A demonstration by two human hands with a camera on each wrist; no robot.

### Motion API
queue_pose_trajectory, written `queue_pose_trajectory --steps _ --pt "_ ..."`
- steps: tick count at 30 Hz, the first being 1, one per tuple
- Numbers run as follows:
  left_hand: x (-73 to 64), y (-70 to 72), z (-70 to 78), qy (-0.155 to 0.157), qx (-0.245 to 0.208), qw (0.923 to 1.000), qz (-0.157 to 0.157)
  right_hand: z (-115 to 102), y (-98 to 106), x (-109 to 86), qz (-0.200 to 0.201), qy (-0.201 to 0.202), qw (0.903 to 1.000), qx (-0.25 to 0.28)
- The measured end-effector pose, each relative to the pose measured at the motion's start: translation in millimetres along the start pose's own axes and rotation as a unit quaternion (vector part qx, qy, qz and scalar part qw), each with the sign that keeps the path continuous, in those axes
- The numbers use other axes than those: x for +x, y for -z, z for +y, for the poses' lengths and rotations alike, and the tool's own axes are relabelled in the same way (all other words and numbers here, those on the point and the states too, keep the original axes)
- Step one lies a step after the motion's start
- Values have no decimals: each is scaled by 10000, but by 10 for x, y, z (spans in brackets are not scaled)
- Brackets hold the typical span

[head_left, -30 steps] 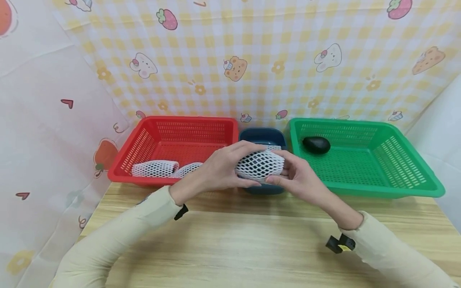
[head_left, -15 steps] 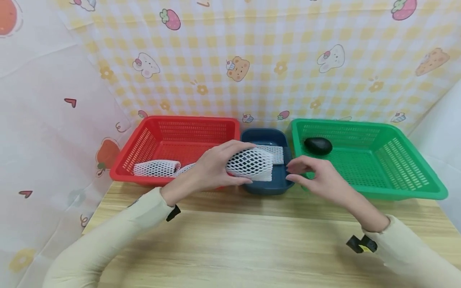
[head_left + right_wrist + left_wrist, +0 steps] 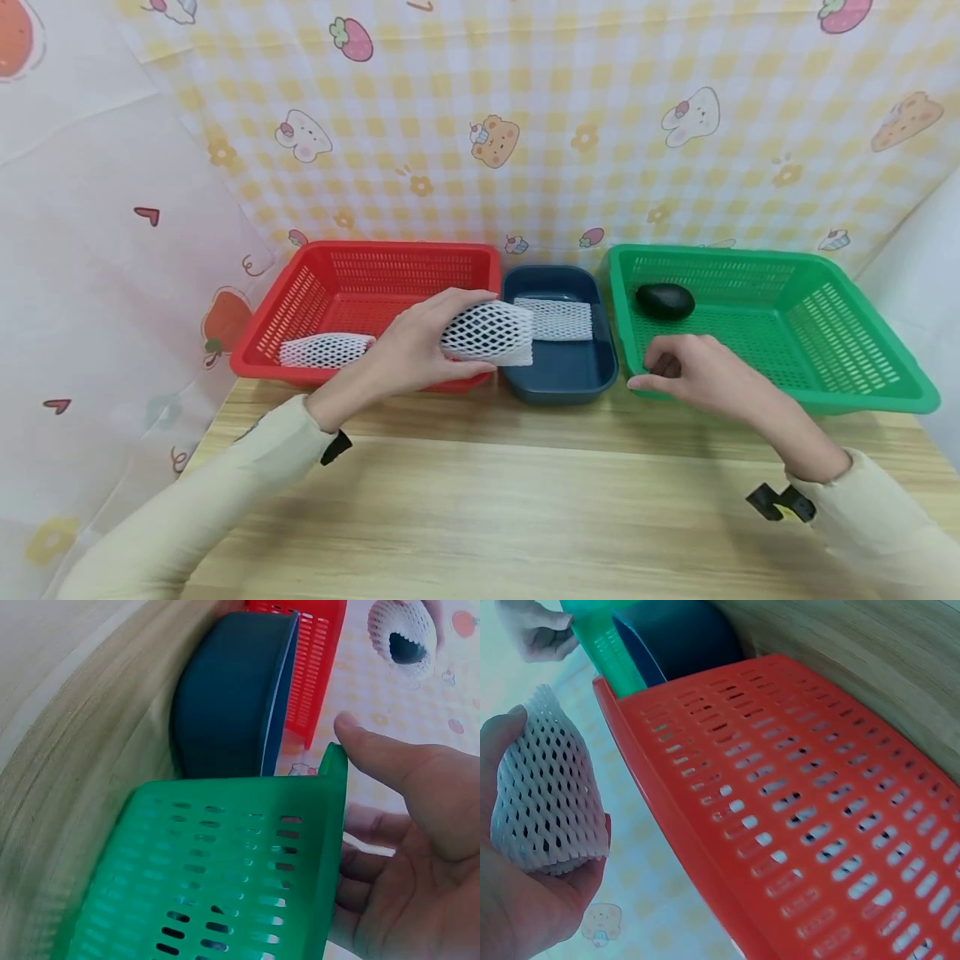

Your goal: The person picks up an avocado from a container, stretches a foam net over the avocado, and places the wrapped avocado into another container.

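My left hand (image 3: 408,346) grips a dark avocado in a white foam net sleeve (image 3: 491,332), held above the right front of the red basket. In the right wrist view, a dark end (image 3: 405,649) shows at the sleeve's opening. My right hand (image 3: 701,371) holds nothing; its fingers are loosely bent over the front left rim of the green basket (image 3: 795,396). A bare dark avocado (image 3: 666,301) lies in that basket's back left corner. Flat in the navy blue basin (image 3: 558,375) is a foam net sleeve (image 3: 558,320) without fruit.
The red basket (image 3: 360,310) stands left of the basin, with another netted item (image 3: 326,350) along its front wall. My left forearm hides part of this basket. A patterned cloth (image 3: 555,150) hangs behind, and the wooden table (image 3: 525,508) extends in front.
My right hand has left the netted avocado and moved right to the green basket. My left hand has carried the netted avocado left from above the basin toward the red basket.
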State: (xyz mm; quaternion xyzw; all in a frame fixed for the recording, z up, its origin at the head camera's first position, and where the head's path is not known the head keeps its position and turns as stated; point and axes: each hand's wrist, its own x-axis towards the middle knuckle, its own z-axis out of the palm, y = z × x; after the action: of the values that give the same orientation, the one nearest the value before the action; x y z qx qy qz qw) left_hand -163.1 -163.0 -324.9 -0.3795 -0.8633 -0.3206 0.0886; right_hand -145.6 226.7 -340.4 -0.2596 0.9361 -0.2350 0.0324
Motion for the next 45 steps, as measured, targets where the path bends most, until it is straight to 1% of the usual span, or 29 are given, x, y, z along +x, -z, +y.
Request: queue_pose_trajectory --steps 2,5,9,13,19,27,30,33,37,41,45 --pt "-19 25 -22 123 -19 9999 18 -4 11 2 -177 63 9998 33" --pt "-42 69 -56 316 -84 9995 43 -21 24 11 -301 157 9994 28" --pt "-67 139 -99 605 -85 9981 27 -40 34 33 -450 147 9989 -23" --pt "-75 220 -144 813 -32 9967 -45 -54 40 52 -560 116 9983 -52" --pt "-51 341 -201 927 39 9956 -97 -56 42 51 -573 122 9983 -67" --pt "-25 469 -308 1088 256 9935 -225 -48 47 56 -621 150 9979 -48" --pt "-12 518 -363 1171 428 9916 -354 -49 47 60 -627 154 9979 -43" --pt "9 569 -399 1238 620 9888 -550 -53 52 59 -632 139 9979 -51" --pt "54 625 -430 1224 781 9860 -822 -57 57 58 -630 112 9979 -60" --pt "101 643 -468 1268 764 9840 -994 -59 55 59 -630 128 9979 -68" --pt "148 644 -524 1333 695 9831 -1042 -61 50 60 -611 154 9980 -83"
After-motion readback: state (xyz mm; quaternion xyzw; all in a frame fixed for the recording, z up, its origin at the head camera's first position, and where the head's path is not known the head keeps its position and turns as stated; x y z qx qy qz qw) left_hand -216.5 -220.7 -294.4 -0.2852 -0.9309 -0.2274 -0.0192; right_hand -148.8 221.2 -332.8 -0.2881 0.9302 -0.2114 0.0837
